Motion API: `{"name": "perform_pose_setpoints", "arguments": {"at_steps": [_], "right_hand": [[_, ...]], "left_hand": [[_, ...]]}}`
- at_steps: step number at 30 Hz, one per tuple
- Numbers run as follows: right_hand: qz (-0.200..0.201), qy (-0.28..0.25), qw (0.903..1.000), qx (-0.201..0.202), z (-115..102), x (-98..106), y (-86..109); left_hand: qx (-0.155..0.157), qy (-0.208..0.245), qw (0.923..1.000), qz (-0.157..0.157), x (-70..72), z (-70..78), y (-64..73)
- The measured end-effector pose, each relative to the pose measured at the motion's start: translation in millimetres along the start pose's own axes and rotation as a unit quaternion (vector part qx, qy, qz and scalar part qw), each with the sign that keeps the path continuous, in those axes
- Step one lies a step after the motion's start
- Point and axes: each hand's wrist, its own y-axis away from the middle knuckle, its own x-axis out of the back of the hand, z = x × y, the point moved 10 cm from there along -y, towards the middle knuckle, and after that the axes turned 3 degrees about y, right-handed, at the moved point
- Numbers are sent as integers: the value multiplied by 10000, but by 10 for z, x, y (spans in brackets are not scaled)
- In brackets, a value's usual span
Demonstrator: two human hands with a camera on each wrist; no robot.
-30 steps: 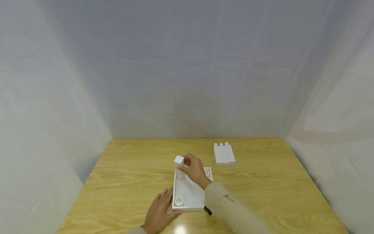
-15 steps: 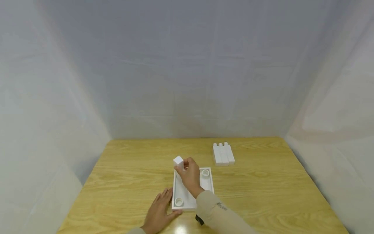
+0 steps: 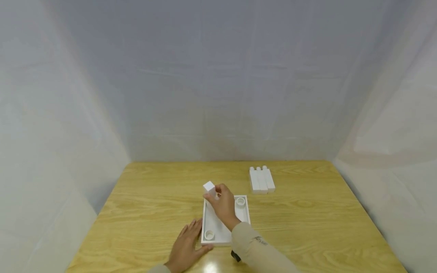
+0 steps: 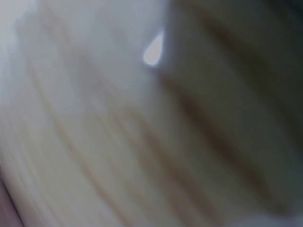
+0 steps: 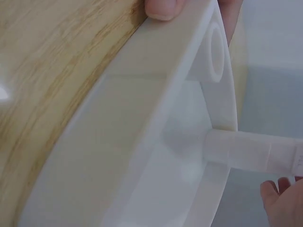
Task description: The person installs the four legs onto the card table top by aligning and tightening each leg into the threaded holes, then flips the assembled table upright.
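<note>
My right hand (image 3: 223,204) pinches a white square table leg (image 3: 209,187) between thumb and fingers. The leg stands upright at the far left corner of a white, rimmed tabletop (image 3: 212,220) that lies underside up. In the right wrist view the round lower end of the leg (image 5: 246,149) sits in the corner socket. My left hand (image 3: 184,246) lies beside the near left corner, fingers straight along the left side and thumb at the near edge. Round sockets show at the near left corner (image 3: 209,235) and the far right corner (image 3: 240,201). My right forearm covers the near right corner.
Behind and to the right, three more white legs (image 3: 262,180) lie side by side on the wooden table (image 3: 153,201), their round ends pointing away. Pale cloth walls (image 3: 232,94) enclose the table at the back and both sides. The left wrist view is a blur of wood grain.
The leg has turned about its upright axis, its top now showing as a diamond. My right hand and forearm swung left and nearer, uncovering the far right socket. My left hand stays put.
</note>
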Motion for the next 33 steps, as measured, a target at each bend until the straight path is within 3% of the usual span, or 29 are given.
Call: {"name": "perform_pose_setpoints", "arguments": {"at_steps": [4, 9, 15, 17, 21, 29, 33], "right_hand": [[-1112, -27, 9930, 396, -1, -81, -94], [-2457, 47, 9680, 500, 3, -125, -188], [-3121, -137, 9478, 644, -45, -136, -254], [-3094, -167, 9475, 790, -70, -134, -265], [-2735, -252, 9568, 954, -92, -106, -270], [-1636, -281, 9848, 518, -22, -38, -227], [-1094, -450, 9920, 434, 11, -32, -183]], "left_hand": [[-50, 19, 10000, 84, 11, 15, -4], [4, 122, 9999, -25, -10, 29, -15], [86, 158, 9997, -175, -42, 27, -19], [83, 99, 9998, -153, -40, 25, -15], [11, 24, 10000, -88, -36, 35, -5], [52, -45, 10000, -30, -5, 22, 8], [-25, -58, 10000, 10, 11, 41, 3]]}}
